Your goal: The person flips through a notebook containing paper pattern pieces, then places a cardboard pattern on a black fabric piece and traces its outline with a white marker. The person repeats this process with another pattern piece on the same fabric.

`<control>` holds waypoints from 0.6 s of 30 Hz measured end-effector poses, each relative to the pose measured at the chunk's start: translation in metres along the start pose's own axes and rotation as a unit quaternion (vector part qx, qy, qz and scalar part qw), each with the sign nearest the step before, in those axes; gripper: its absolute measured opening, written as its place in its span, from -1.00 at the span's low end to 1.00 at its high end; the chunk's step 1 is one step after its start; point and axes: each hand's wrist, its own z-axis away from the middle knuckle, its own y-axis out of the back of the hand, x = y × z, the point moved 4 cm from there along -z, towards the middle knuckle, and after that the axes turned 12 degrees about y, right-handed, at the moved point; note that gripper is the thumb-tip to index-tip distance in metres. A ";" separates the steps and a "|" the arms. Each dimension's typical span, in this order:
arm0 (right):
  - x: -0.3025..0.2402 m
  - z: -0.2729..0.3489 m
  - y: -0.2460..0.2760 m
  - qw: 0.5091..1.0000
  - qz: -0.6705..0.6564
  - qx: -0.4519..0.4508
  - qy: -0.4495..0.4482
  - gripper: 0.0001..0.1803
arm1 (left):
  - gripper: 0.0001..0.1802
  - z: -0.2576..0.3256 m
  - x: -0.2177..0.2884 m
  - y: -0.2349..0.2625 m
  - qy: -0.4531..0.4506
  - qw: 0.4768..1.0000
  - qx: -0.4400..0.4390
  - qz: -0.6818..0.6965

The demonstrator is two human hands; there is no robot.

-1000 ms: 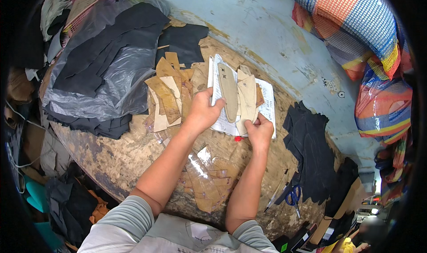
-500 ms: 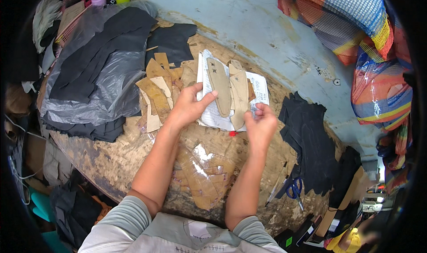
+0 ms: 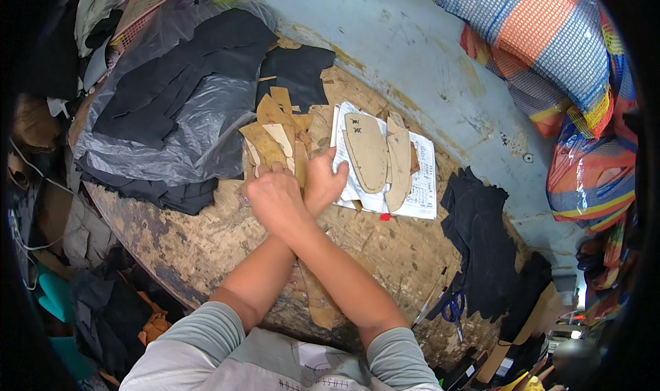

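Observation:
My forearms cross over the worktable, the right one on top. My right hand (image 3: 272,193) is at the left, its bent fingers closed at the lower ends of a loose stack of tan and brown pattern pieces (image 3: 267,141); its fingertips are partly hidden. Beside it, my left hand (image 3: 324,179) holds nothing visible, thumb apart, at the left edge of a stack of written papers (image 3: 421,195). On these papers lie a long rounded cardboard pattern (image 3: 366,154) and a narrower curved pattern piece (image 3: 398,161).
Black cut material (image 3: 185,68) lies on clear plastic sheeting (image 3: 199,123) at the left. More black pieces (image 3: 478,243), blue-handled scissors (image 3: 454,308) and a pen (image 3: 430,298) are at the right. Tan patterns (image 3: 320,305) lie under my forearms. Checked woven bags (image 3: 543,40) hang at the upper right.
Both hands have left the patterns on the papers. My right hand has crossed leftward over my left arm to the tan stack. The view has shifted, moving the table contents rightward.

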 end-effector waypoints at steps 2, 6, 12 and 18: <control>0.001 -0.002 -0.005 1.000 -0.001 -0.025 0.004 -0.84 | -0.64 0.000 0.002 0.000 -0.020 1.000 0.013 -0.019; 0.002 0.002 -0.001 0.997 -0.071 -0.007 0.017 -0.85 | -0.63 -0.003 -0.003 -0.001 -0.007 1.000 0.006 -0.004; 0.011 0.023 0.049 0.936 -0.125 0.312 -0.103 -0.89 | -0.51 -0.001 -0.037 -0.007 0.024 0.999 -0.024 -0.041; 0.037 0.039 0.057 0.647 -0.595 0.391 -0.273 -0.77 | -0.56 -0.014 -0.076 -0.033 0.083 0.937 -0.167 0.296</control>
